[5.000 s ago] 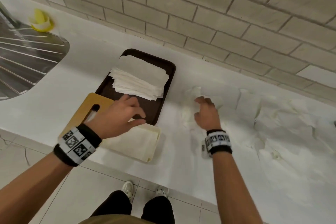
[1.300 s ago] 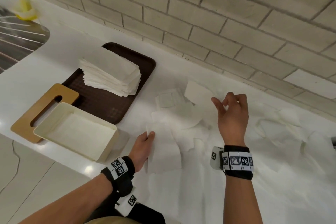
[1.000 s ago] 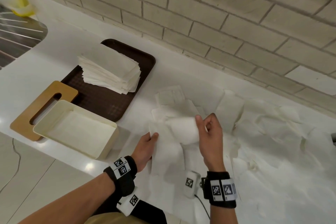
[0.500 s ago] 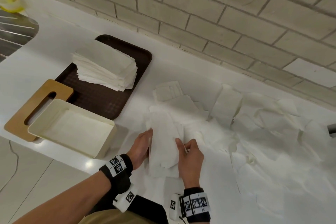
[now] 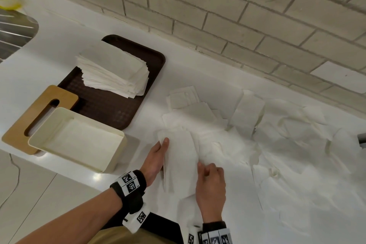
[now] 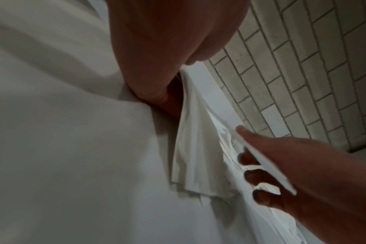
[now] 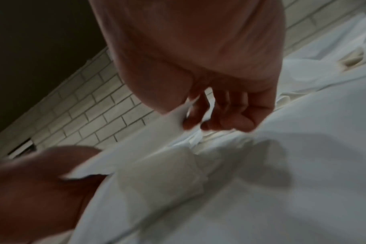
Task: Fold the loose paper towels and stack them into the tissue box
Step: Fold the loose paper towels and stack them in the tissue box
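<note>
White countertop (image 5: 198, 69) under a pale brick wall (image 5: 237, 6), sink drainer (image 5: 13, 31) off at the far left. At the near edge, a folded paper towel (image 5: 181, 156) lying lengthwise between both hands, on top of other loose sheets. Left hand (image 5: 156, 159) along its left edge, thumb on top near the upper corner and fingers tucked beneath, so pinching that edge. Right hand (image 5: 211, 184) at the right edge, fingers curled down onto the paper; whether gripping or merely pressing, cannot tell for sure, though the right wrist view suggests a fingertip pinch on a raised flap. Further right, loose paper towels (image 5: 287, 144) scattered and overlapping across the counter. To the left, well apart from the hands, the open cream tissue box (image 5: 79, 138), a layer of paper seemingly already at the bottom, standing partly on its wooden slotted lid (image 5: 39, 113). Behind, a brown tray (image 5: 118, 109) bearing a stack of folded towels (image 5: 112, 73). Risks, as judged: a second sheet underneath dragged along with the lift, since layers overlap here; the fold springing open if either edge released early; thin paper tearing under opposed pulls; a crooked crease leaving the towel too wide for the box; neighbouring sheets swept off the near edge by a forearm.
</note>
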